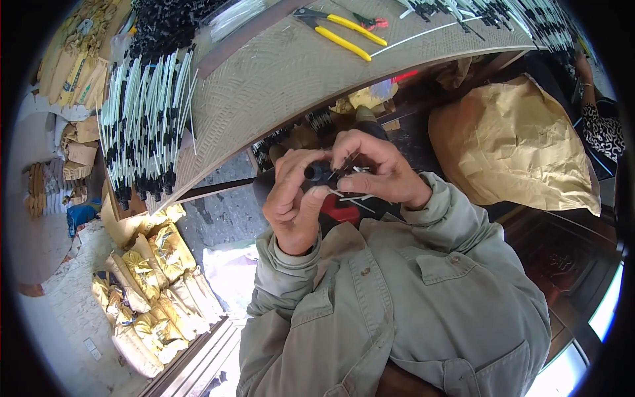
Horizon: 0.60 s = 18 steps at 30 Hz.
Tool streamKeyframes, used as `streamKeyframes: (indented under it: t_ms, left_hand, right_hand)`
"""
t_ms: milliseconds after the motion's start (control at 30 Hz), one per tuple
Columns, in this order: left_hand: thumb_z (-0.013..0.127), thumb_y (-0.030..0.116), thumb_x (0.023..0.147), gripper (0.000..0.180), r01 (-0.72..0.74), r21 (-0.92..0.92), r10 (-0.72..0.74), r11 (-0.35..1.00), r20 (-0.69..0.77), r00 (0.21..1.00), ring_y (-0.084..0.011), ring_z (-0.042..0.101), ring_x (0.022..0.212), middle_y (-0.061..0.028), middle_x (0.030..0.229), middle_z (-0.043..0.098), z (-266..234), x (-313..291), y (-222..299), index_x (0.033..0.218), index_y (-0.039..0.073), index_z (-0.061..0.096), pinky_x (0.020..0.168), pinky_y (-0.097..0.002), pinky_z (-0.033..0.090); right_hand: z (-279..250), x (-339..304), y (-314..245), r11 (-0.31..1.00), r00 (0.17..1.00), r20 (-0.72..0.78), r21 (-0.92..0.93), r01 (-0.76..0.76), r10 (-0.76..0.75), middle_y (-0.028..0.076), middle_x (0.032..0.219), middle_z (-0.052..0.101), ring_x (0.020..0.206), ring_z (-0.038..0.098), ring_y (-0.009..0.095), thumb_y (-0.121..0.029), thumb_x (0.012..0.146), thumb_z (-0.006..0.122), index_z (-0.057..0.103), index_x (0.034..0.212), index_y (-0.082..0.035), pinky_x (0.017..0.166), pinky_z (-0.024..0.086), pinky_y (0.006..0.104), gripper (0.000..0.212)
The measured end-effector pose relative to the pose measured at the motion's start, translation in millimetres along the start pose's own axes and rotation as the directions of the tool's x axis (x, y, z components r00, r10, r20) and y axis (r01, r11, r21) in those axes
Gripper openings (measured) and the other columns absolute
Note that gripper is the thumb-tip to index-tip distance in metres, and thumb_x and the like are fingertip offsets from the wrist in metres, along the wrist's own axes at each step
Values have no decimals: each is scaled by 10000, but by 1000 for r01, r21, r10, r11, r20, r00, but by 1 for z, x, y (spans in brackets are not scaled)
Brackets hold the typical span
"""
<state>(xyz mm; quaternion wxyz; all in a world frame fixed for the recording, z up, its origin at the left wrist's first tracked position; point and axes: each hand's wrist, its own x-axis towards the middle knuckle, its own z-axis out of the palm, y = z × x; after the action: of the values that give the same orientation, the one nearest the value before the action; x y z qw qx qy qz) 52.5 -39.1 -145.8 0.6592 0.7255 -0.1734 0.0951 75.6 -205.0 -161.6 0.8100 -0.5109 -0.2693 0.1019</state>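
Both hands are raised in front of my chest, close together. Between the fingers and thumb of my left hand (pixel 292 202) is a small black tubular part (pixel 316 173) with a round hollow end. My right hand (pixel 377 171) pinches the other side of this part, thumb below and fingers bent over it; its exact shape there is hidden by the fingers. Just under the hands several thin white sticks (pixel 357 197) show, and I cannot tell whether they touch the fingers. Something red (pixel 340 210) lies below them.
On the table (pixel 284 66) ahead lie yellow-handled pliers (pixel 337 33), a bundle of white rods with black fittings (pixel 145 126) at left and another bundle (pixel 503 20) at far right. A brown paper sack (pixel 516 145) stands right; wrapped packages (pixel 152 291) sit lower left. Another person's patterned sleeve (pixel 600 126) shows.
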Motion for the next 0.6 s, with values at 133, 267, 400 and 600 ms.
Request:
streamKeyframes:
  t_ms: [133,267,400,600]
  left_hand:
    - [622,122,766,306,17,-61,-15,998,35,999,-239,513,998,-123,1044,572,-1,-2,-1,1017,-46,568,997,-434,238]
    - [621,137,768,306,53,-24,-54,998,-42,998,-217,530,971,-114,1014,588,10,-8,1,1009,-44,571,1014,-436,231]
    - [630,133,761,299,71,-52,-81,996,-241,967,-190,555,917,-98,956,611,14,-11,-9,995,-45,575,1034,-430,222]
    - [612,92,767,280,83,-118,-116,990,-314,942,-164,549,913,-104,947,618,12,-10,-15,1004,-54,583,1037,-409,225]
  right_hand:
    - [-2,-3,2,999,999,32,-29,-28,29,40,900,455,812,451,112,-76,796,636,498,951,-36,715,359,254,211]
    - [7,-4,5,999,997,-63,-13,-38,37,45,930,487,883,483,128,-91,800,641,501,1021,-33,748,393,260,268]
    - [17,-16,10,975,972,-204,-208,71,-115,69,955,516,902,507,154,-61,776,648,480,1112,-17,777,420,279,378]
    - [13,-31,21,749,925,-152,-639,176,-347,152,1043,564,919,571,267,-128,720,704,519,1133,-1,786,454,326,470]
